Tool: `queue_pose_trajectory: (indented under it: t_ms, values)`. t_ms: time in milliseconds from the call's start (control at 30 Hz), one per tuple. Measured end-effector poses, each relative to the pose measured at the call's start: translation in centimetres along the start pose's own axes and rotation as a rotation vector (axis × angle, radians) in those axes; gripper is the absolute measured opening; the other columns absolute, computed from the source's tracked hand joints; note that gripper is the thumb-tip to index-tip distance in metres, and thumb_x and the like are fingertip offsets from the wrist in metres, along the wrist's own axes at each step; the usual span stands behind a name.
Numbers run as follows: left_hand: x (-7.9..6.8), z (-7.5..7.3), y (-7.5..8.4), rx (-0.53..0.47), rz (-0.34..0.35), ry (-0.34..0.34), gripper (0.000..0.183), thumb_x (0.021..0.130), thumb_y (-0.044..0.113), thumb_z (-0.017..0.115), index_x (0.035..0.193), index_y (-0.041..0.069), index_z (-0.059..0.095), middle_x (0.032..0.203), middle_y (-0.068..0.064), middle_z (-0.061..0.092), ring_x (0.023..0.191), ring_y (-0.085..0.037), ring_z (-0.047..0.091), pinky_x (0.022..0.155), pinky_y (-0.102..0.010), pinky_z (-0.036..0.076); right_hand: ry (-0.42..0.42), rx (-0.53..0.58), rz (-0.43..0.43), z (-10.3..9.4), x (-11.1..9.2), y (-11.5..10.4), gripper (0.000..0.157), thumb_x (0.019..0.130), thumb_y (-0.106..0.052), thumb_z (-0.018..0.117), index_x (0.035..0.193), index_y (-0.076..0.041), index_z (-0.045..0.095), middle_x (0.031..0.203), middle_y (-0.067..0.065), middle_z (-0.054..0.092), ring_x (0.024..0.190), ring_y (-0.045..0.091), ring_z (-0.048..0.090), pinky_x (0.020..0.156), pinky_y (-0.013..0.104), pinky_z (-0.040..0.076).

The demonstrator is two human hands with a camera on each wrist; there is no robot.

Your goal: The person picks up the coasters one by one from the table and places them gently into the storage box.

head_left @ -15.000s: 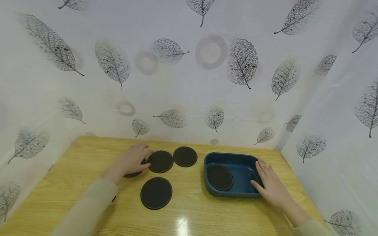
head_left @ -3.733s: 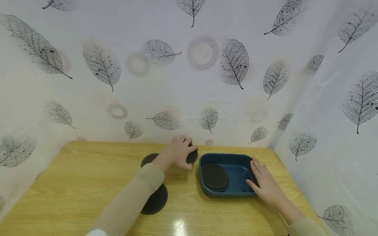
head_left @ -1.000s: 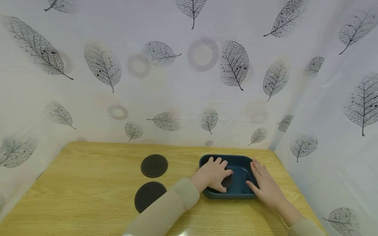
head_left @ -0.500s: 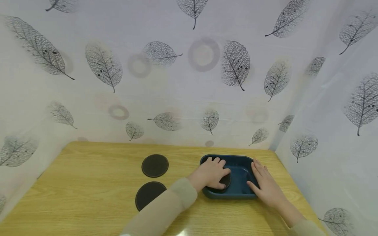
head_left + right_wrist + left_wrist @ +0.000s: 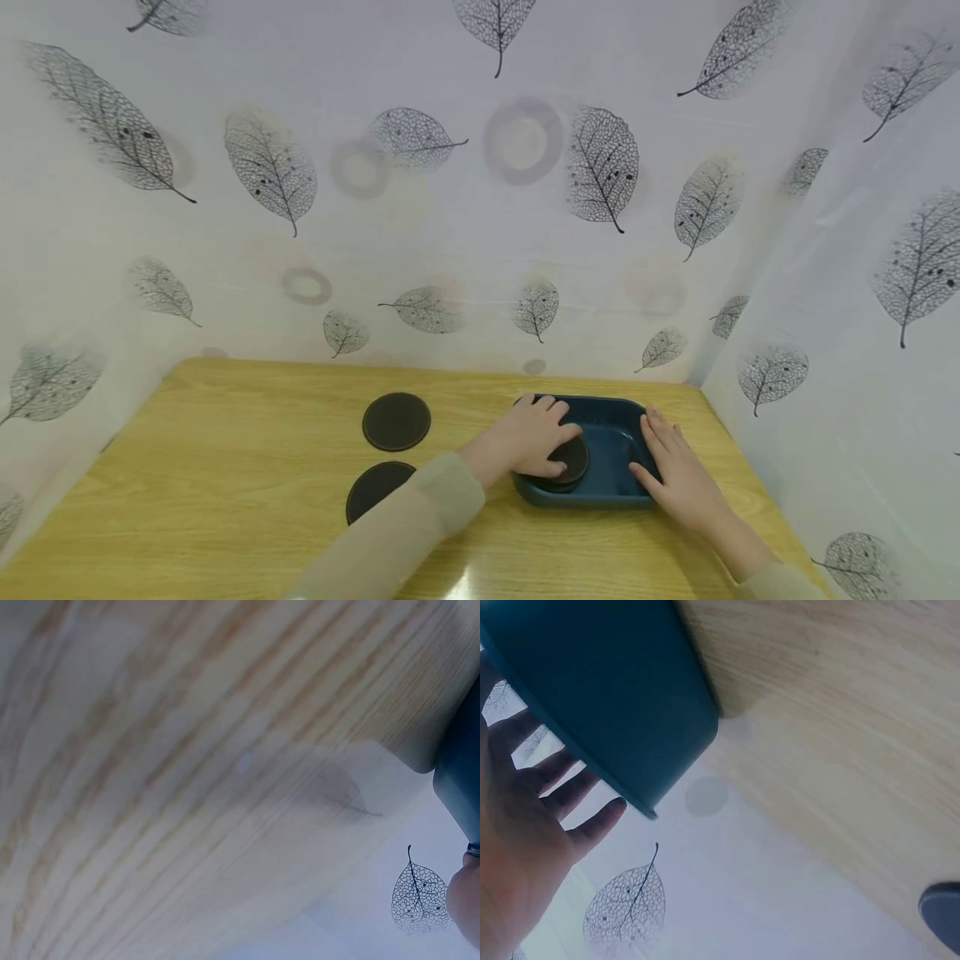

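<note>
My left hand [image 5: 534, 437] is over the left end of a dark blue, rounded rectangular tub [image 5: 615, 497], fingers spread. Below it lies a stack of round black coasters [image 5: 576, 461], partly hidden by the hand. In the left wrist view the left hand's fingers [image 5: 600, 825] are apart along the tub's rim, with nothing between them. With straight fingers, my right hand [image 5: 686, 479] rests on the tub's right rim, thumb at its inner side. Two more black coasters lie on the table: one whole [image 5: 396, 422], one [image 5: 378, 490] partly covered by the left sleeve.
A light wood-grain table [image 5: 240, 467] carries everything. Behind it hangs a white cloth [image 5: 450, 217] printed with grey leaves, and more of it closes off the right side. Bare tabletop lies left of the coasters.
Earlier, several coasters lay on the table and one in the tub; now two lie on the table and a stack is in the tub. My left hand has just drawn back leftward off the stack.
</note>
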State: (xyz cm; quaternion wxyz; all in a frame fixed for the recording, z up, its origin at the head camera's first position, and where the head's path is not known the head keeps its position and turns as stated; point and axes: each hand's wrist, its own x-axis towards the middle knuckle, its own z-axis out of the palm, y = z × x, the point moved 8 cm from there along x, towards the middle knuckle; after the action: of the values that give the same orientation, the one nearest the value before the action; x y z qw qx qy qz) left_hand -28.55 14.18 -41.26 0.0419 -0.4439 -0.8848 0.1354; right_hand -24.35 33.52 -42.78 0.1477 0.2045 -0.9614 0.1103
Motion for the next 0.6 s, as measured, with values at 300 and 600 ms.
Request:
queue_pose_trajectory:
  t_ms: [300,600]
  values:
    - [-1.8,-1.2,-1.1,-0.029,0.004,0.046,0.062,0.104,0.061,0.056,0.159,0.036,0.047,0.16,-0.002,0.048,0.147,-0.021,0.048,0.115,-0.044,0.047,-0.012,0.004,0.013,0.2,0.0,0.3,0.077,0.103,-0.03,0.068,0.158,0.013,0.036,0.17,0.031,0.029,0.161,-0.002,-0.008,0.126,0.014,-0.012]
    - [-3.7,-1.0,-2.8,-0.052,-0.01,0.044,0.061,0.104,0.057,0.059,0.159,0.033,0.047,0.158,-0.003,0.048,0.145,-0.022,0.049,0.116,-0.044,0.046,-0.017,0.014,0.02,0.2,0.0,0.2,0.077,0.103,-0.03,0.068,0.158,0.014,0.036,0.17,0.031,0.029,0.167,0.03,0.014,0.128,0.017,-0.011]
